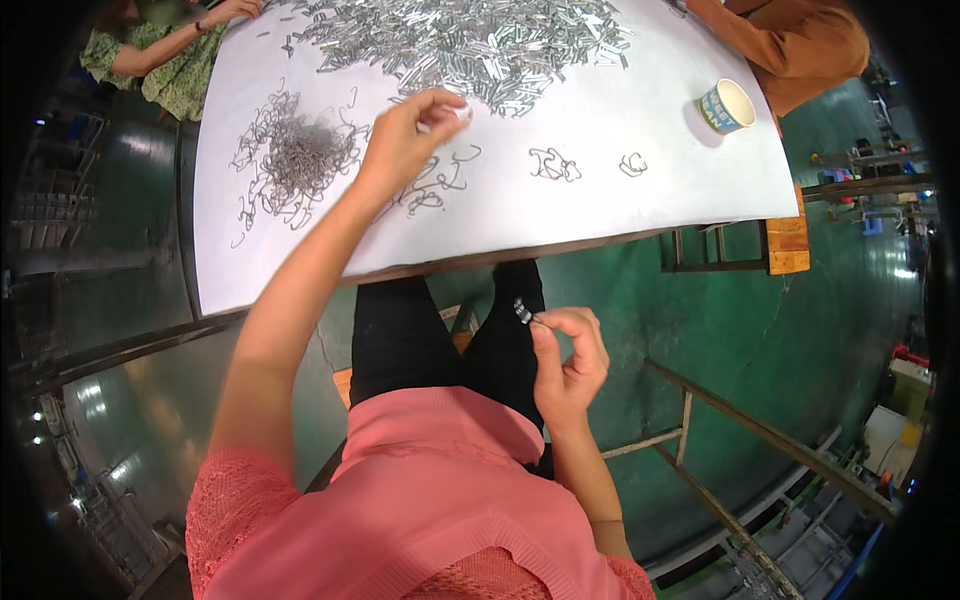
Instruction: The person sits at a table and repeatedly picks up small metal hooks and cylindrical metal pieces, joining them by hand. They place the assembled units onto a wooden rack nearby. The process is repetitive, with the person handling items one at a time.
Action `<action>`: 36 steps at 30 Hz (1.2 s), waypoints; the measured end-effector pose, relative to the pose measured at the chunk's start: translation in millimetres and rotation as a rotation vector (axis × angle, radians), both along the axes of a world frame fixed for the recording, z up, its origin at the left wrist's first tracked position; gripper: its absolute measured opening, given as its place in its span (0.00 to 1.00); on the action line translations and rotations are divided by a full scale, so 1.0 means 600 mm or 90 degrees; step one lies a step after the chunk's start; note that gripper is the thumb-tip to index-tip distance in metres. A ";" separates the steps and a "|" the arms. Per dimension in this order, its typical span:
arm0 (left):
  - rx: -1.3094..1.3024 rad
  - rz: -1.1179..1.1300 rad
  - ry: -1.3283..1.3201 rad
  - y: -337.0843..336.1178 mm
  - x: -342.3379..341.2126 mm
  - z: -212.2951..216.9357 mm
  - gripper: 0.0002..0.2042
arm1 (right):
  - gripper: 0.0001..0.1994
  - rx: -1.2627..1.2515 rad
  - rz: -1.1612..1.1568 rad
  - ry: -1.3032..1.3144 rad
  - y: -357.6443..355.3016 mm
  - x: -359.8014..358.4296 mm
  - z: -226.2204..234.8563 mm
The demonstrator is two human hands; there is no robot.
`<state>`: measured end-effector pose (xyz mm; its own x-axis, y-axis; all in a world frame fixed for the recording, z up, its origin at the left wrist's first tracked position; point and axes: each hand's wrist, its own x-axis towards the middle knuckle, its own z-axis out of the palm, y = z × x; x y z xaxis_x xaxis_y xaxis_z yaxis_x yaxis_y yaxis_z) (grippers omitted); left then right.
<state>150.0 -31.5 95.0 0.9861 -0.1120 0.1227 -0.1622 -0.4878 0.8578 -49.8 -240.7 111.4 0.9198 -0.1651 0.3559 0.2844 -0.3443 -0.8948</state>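
My left hand (418, 135) is over the white-covered table, at the near edge of a big heap of silvery, narrow metal pieces (470, 50). Its thumb and fingers are pinched together; whatever lies between the tips is blurred and too small to name. Lower down, beyond the table's near edge and above my lap, my right hand (575, 365) pinches a small shiny metal piece (523, 312) that points up and left from the fingertips. Beside my left forearm lies a tangled pile of bent wire hooks (305, 155). Looser wire hooks (435, 187) are scattered under my left wrist.
Two small groups of wire hooks (555, 165) (634, 164) lie to the right. A paper cup (727, 107) stands near the table's right side. One person's arm (165, 50) reaches in at far left, another's brown sleeve (785, 45) at far right. A wooden stool (788, 245) stands right.
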 end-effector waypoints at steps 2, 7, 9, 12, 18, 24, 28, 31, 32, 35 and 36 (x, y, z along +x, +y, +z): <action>-0.123 -0.019 0.105 -0.023 -0.088 0.017 0.11 | 0.03 -0.007 0.025 -0.001 0.000 0.002 -0.014; -0.333 0.015 0.290 -0.066 -0.235 0.051 0.07 | 0.03 -0.035 0.061 -0.013 0.008 0.007 -0.023; -0.420 0.014 0.281 -0.075 -0.262 0.054 0.05 | 0.03 -0.043 0.064 -0.021 0.011 0.007 -0.026; -0.409 0.010 0.225 -0.077 -0.286 0.050 0.05 | 0.03 -0.052 0.071 -0.029 0.017 0.006 -0.031; -0.314 0.003 0.172 -0.065 -0.298 0.055 0.05 | 0.04 -0.111 0.056 -0.052 0.032 0.003 -0.035; -0.258 0.005 0.078 -0.047 -0.305 0.056 0.04 | 0.04 -0.186 0.033 -0.074 0.060 -0.001 -0.040; -0.215 0.002 0.032 -0.035 -0.308 0.042 0.05 | 0.05 -0.222 0.030 -0.082 0.073 -0.002 -0.051; -0.208 0.004 -0.001 -0.020 -0.311 0.023 0.06 | 0.06 -0.224 0.066 -0.035 0.078 -0.008 -0.051; -0.213 0.007 -0.008 -0.014 -0.311 0.020 0.06 | 0.07 -0.203 0.054 -0.021 0.074 -0.004 -0.053; -0.207 0.001 -0.059 0.008 -0.302 -0.001 0.07 | 0.07 -0.175 0.031 0.027 0.054 0.027 -0.058; -0.202 -0.005 -0.079 0.016 -0.299 -0.009 0.07 | 0.06 -0.168 0.029 0.041 0.057 0.046 -0.047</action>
